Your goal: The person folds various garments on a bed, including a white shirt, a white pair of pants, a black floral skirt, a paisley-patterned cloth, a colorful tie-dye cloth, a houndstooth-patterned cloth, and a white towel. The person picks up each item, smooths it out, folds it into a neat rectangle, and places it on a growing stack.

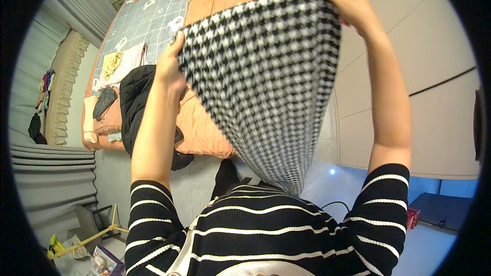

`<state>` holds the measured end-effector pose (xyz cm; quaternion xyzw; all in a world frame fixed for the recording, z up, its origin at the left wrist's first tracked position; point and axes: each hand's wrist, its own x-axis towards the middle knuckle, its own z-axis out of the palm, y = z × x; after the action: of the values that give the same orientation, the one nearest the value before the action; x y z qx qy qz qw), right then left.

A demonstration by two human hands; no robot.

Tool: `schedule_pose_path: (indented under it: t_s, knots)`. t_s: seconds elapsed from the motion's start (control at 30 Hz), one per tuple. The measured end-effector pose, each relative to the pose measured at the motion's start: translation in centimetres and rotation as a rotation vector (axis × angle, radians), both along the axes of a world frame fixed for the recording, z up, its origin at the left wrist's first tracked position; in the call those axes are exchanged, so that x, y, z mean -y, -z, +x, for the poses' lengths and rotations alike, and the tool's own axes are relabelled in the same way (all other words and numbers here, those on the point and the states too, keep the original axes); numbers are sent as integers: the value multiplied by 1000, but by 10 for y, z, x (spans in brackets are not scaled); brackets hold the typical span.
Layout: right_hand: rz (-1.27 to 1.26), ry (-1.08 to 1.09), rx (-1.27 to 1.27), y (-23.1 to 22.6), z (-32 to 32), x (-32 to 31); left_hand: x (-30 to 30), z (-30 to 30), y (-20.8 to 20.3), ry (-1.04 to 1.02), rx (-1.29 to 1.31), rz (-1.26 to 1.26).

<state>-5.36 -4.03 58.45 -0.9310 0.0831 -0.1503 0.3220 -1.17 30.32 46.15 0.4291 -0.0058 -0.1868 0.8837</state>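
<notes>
Striped sleeves (255,230): nearest item, at 6 o'clock; black with white bands; both forearms rise from them, bare.
Houndstooth garment (266,82): black-and-white woven cloth held up at centre frame, spread between both hands; its lower end tapers to a point just above the striped chest.
Left hand (171,66): at 9 o'clock of the cloth; fingers closed on its left upper edge.
Right hand (353,2): at 1 o'clock; pinched on the upper right corner; hands well apart, cloth taut between them.
Floor (199,184): pale, below the hanging end.
Black jacket (135,102): crumpled at the near bed edge, 9 o'clock, partly hanging over.
Bed (204,128): orange cover, grey-blue quilt (146,23) beyond; folded pale clothes (120,64) at 10 o'clock.
Wardrobe doors (434,71): pale panels at 3 o'clock.
Risk, grip: judged that the right-hand pinch is slim; a slip would drop that corner and the cloth would swing to the floor.
Risk, view: the raised cloth hides much of the bed; setting it down blind may land it on the jacket.
</notes>
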Motion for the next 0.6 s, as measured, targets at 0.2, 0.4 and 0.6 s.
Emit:
schedule_pose_path:
  t_s: [0.2,0.4,0.6]
  knots:
    - [391,56,123,106,221,-1,4,241,58,-176,55,203]
    - [127,-221,36,355,226,-33,-32,286,291,-272,344,955]
    - [244,244,-699,538,-8,-53,-15,32,446,10,-549,1065]
